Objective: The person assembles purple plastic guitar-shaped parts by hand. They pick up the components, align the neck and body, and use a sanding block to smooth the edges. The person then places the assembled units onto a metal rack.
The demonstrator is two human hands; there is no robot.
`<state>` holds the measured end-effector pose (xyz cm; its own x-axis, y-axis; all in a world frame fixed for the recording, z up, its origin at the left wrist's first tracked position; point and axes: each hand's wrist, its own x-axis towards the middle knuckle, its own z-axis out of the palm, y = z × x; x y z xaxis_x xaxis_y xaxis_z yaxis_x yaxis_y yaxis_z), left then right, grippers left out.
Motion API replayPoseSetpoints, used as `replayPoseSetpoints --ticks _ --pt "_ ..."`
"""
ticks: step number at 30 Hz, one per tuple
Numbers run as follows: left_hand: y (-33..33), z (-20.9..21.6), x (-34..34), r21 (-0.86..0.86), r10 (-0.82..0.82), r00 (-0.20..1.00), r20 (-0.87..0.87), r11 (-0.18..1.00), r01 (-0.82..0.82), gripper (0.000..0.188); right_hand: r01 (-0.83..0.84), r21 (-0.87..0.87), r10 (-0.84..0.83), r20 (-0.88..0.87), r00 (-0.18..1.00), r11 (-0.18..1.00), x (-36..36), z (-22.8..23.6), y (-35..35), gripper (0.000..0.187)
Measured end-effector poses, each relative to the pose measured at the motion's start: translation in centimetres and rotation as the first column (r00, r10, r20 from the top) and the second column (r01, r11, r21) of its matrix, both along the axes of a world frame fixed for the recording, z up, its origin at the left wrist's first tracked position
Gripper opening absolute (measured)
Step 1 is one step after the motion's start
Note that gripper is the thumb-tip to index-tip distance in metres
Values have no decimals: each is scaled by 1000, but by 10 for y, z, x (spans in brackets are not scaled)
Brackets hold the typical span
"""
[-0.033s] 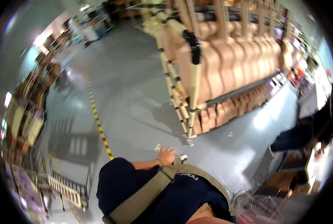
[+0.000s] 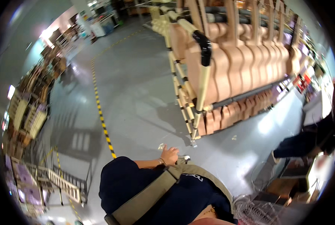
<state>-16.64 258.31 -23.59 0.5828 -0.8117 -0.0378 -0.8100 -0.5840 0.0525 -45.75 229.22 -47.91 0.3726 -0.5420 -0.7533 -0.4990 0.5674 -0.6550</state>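
My left hand (image 2: 170, 155) is in front of my body at waist height, a beaded bracelet on its wrist. Its fingers look loosely bent and partly apart, with nothing visible in them; their lower side is hidden. Just beyond it, a small white-and-dark object (image 2: 184, 159), perhaps a shoe tip, shows at floor level. My right hand is out of the picture. Ahead to the right stands a pipe rack (image 2: 202, 88) with cream tubes and black joints. Bare-wood, guitar-shaped bodies (image 2: 237, 71) with upright necks fill it in a row, and more wavy-edged wooden pieces (image 2: 235, 112) sit on its lower level.
Yellow-and-black floor tape (image 2: 101, 114) runs away on the left. A cream slatted cart (image 2: 64, 183) stands at lower left, loaded racks (image 2: 32, 116) beyond it. On the right are a person's dark-clad leg (image 2: 297, 144), a cardboard box (image 2: 283, 183) and a clear round plastic item (image 2: 255, 210).
The view has shifted slightly, so the rack and floor tape sit a little farther right, and the picture is sharper. My left hand keeps much the same pose.
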Motion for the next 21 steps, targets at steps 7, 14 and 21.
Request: replayPoseSetpoints --ticks 7,14,21 --pt "30 -7 12 262 269 799 -537 954 -146 28 -466 -216 496 114 861 858 156 112 9 20" --pt "31 -34 12 -121 158 776 -611 950 -288 32 -624 -748 901 403 -159 224 313 242 91 19" --pt "44 -54 10 -259 73 680 -729 890 -374 36 -362 -578 681 -593 -429 -731 306 229 148 21"
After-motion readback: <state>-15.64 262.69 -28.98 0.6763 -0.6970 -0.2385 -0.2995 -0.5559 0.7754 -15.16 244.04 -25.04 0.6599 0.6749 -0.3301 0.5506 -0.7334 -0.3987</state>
